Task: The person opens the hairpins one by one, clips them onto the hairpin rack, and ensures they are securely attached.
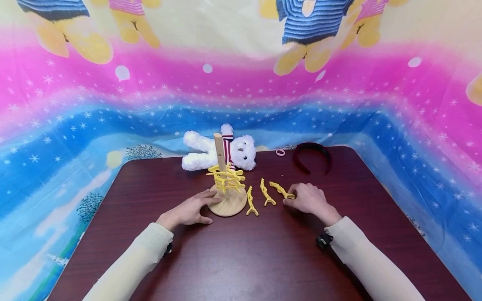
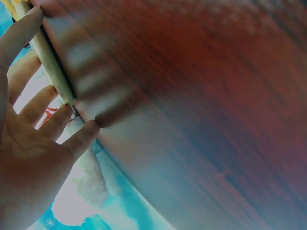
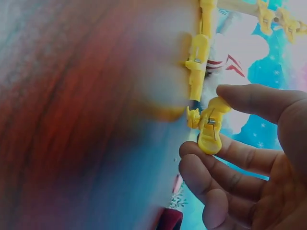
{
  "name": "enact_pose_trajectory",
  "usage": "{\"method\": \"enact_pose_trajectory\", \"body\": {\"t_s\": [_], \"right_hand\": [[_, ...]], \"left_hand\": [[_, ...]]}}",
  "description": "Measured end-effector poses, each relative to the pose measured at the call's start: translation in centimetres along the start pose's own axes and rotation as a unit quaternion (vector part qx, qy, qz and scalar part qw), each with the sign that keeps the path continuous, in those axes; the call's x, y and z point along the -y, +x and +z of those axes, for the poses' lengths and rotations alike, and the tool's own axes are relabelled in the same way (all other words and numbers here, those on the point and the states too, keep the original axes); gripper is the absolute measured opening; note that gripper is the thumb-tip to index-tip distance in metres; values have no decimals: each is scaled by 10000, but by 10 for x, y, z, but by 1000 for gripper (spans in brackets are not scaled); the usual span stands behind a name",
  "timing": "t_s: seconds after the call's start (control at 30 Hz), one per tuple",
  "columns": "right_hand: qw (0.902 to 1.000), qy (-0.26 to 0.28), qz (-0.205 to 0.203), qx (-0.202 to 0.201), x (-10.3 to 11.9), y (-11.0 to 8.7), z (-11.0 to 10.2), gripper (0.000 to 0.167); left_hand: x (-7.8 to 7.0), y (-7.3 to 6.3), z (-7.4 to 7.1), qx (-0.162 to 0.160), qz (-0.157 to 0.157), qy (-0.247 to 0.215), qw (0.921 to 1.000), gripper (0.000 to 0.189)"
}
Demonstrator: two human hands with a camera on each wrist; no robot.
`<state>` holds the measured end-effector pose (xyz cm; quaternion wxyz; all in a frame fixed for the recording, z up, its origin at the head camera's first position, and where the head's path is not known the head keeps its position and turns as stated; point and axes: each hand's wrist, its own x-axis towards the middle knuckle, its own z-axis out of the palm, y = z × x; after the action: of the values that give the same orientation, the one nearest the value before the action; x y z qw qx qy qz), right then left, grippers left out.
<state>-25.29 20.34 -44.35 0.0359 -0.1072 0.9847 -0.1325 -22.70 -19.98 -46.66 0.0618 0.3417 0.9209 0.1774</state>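
My right hand [image 1: 309, 198] pinches the forked end of a yellow hair clip [image 1: 280, 189] between thumb and finger; the right wrist view shows the spring of this clip [image 3: 211, 121] between them. Two more yellow clips, a middle one [image 1: 267, 193] and a left one [image 1: 251, 201], lie on the table beside it. Several clips [image 1: 227, 177] hang around the wooden post [image 1: 219, 148] of a stand with a round base [image 1: 227, 209]. With fingers spread, my left hand [image 1: 190, 210] touches the left edge of that base; in the left wrist view its fingers look extended.
Behind the stand a white plush bear [image 1: 205, 160] in a striped top lies on its side. A small pink hair tie [image 1: 280, 152] and a dark red headband [image 1: 312, 146] lie at the back right. A patterned cloth [image 1: 241, 92] hangs around the dark wooden table [image 1: 241, 259].
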Motion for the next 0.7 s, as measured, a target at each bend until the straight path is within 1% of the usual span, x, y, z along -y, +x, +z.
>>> {"method": "enact_pose_trajectory", "body": {"t_s": [0.2, 0.4, 0.57, 0.7], "right_hand": [[9986, 200, -269, -409, -1, 0, -8, 32], [9943, 463, -576, -764, 3, 1, -17, 31], [9885, 766, -831, -1003, 11, 2, -26, 31], [9847, 875, -993, -1136, 20, 2, -35, 30]], "left_hand": [[1, 1, 1, -17, 25, 19, 10000, 73], [1, 1, 0, -8, 16, 10, 10000, 73], [1, 1, 0, -2, 22, -4, 10000, 73], [1, 1, 1, -14, 32, 19, 10000, 73]]}}
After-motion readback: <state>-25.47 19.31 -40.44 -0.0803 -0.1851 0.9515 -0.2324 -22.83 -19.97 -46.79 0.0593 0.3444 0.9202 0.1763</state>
